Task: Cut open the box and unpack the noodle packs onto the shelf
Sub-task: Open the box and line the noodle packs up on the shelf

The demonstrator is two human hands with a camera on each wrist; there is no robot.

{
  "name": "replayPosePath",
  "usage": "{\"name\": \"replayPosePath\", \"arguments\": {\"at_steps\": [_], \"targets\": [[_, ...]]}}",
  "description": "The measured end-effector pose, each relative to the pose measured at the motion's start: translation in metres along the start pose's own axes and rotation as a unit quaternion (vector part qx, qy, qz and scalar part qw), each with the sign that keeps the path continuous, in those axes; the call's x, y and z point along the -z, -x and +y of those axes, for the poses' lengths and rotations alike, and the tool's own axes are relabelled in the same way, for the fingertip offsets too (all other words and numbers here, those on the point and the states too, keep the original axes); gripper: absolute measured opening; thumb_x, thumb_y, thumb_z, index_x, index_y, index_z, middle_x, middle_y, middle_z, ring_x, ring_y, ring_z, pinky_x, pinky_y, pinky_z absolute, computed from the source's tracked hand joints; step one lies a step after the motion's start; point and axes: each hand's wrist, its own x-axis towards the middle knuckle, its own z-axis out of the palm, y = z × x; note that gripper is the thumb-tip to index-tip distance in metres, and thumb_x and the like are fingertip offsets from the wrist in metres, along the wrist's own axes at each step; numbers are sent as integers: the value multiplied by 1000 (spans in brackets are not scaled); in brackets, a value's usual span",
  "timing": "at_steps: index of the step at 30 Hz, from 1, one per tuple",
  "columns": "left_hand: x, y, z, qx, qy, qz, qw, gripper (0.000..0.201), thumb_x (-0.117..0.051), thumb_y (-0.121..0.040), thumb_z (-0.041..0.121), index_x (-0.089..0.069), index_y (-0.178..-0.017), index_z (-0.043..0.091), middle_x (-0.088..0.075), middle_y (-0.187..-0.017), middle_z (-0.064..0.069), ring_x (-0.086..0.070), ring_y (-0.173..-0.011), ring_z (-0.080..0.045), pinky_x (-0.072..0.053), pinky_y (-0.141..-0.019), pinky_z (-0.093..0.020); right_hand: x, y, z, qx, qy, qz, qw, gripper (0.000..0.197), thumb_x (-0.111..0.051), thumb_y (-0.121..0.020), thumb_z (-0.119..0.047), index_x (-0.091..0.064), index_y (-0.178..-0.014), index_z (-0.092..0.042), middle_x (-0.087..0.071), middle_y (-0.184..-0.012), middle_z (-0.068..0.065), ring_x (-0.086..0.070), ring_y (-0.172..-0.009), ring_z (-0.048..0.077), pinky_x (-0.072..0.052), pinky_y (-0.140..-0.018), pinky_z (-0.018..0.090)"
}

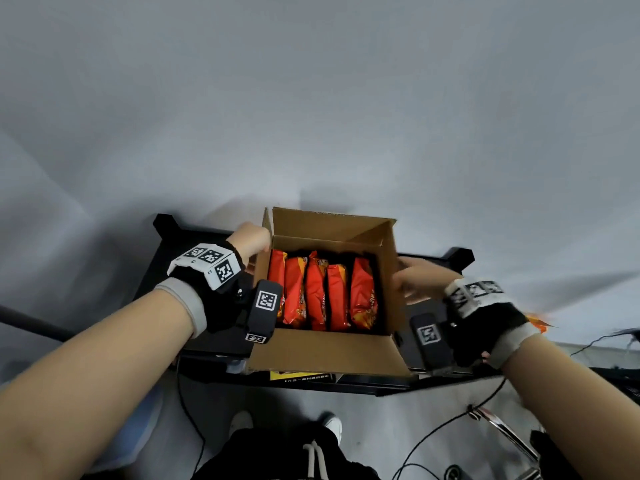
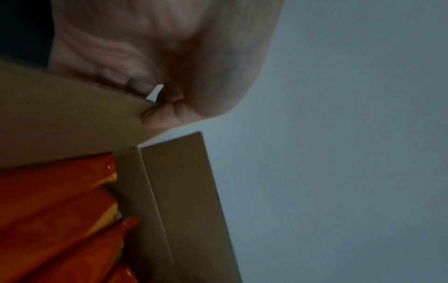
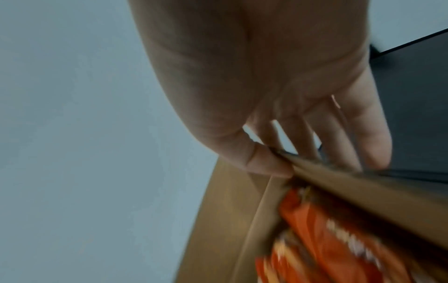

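Black shelf [image 1: 433, 344] carries everything; its top level is the work surface. On it sits one cardboard box [image 1: 322, 355], already cut open, all four flaps up or folded out, near flap hanging toward the person. Box stays on the shelf top probably so packs can go straight out onto the shelf beside it.

Two hands, one per side flap, likely spreading the flaps to clear the opening before pulling packs. Left hand [image 1: 250, 241] is at the far left corner; its wrist view shows fingers [image 2: 155, 116] curled over the flap edge with the thumb, so it's gripping the cardboard. Right hand [image 1: 420, 282] is at the right flap; its wrist view shows the thumb [image 3: 261, 162] on one face and fingers on the other, pinching that flap. Blurry, so the hand looks mid-motion.

Noodle packs [image 1: 323, 294]: five visible, red-orange, standing on edge in a row inside the box, none out yet from what shows here. One more orange thing [image 1: 538, 323] peeks past the right wrist on the shelf; too hidden to name.

One yellow label [image 1: 301, 375] below the box, unreadable.
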Motion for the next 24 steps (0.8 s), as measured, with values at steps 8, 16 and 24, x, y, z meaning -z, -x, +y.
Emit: {"name": "replayPosePath", "arguments": {"at_steps": [8, 16, 24], "targets": [[30, -23, -43, 3, -169, 109, 979, 61, -67, -67, 15, -48, -123, 2, -50, -129, -24, -52, -116, -40, -46, -97, -45, 30, -22, 76, -113, 30, 138, 983, 53, -71, -81, -17, -49, -124, 5, -60, -108, 15, -62, -91, 27, -54, -77, 38], [10, -23, -46, -19, -404, 96, 910, 61, -66, -80, 24, -44, -134, 5, -40, -139, -18, -44, -126, -35, -42, -100, -42, -7, -32, 66, -25, 246, 153, 957, 64, -62, -84, -42, -44, -135, -7, -53, -134, 13, -58, -108, 25, -49, -96, 37], [-12, -46, -53, 5, -247, -79, 966, 68, -69, -80, 39, -46, -129, -2, -61, -124, -19, -65, -106, -34, -56, -88, -40, -21, -43, 48, -66, 94, 36, 993, 48, -61, -85, -12, -47, -130, 2, -62, -109, 14, -66, -98, 29, -59, -76, 38]]}}
